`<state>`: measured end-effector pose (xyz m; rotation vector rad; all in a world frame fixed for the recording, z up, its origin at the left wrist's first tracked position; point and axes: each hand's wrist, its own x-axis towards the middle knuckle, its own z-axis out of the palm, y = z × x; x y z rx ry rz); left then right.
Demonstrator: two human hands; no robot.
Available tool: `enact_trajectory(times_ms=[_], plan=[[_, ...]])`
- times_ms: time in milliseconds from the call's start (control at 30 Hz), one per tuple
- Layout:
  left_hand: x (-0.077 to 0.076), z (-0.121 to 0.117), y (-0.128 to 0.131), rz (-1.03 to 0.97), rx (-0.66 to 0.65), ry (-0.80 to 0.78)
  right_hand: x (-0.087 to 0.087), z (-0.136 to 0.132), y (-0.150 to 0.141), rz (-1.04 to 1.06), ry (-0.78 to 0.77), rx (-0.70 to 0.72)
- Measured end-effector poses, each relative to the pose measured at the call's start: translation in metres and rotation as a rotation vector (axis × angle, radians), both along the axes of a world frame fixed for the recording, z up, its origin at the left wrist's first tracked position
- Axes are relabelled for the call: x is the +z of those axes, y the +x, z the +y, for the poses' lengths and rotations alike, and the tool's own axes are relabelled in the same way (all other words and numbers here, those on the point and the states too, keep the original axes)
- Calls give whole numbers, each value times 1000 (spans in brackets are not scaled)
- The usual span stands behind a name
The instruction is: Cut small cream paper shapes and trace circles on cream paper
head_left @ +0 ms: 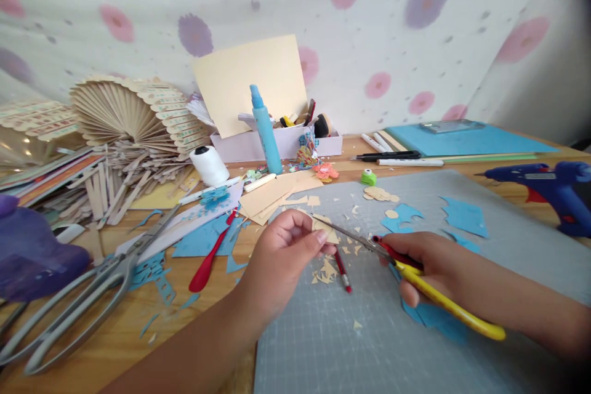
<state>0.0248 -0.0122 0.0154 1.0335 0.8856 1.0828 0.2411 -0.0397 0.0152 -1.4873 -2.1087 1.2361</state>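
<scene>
Pinched between the thumb and fingers of my left hand (282, 258) is a small piece of cream paper (329, 233). My right hand (431, 255) is closed around scissors (455, 306) with yellow and red handles. Their thin blades point left and reach the paper's upper edge; whether they are cutting into it I cannot tell. Beneath the hands lies a grey cutting mat (314, 345). Cream paper scraps (325, 272) and a red pencil (342, 272) rest on it just below the paper. Blue paper pieces (434, 320) lie under my right hand.
Large grey shears (115, 277) and a red spatula-like tool (207, 265) lie on the left. A blue spray bottle (266, 135) stands before a white box (233, 146). At right is a blue glue gun (545, 178); a green punch (368, 178) sits at the mat's back edge.
</scene>
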Motion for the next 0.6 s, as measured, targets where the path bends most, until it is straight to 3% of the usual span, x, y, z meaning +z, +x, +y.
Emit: enact_trajectory(times_ms=[600], plan=[[-1, -3, -1, 3, 3, -10, -1, -1, -5, -34, 60, 1]])
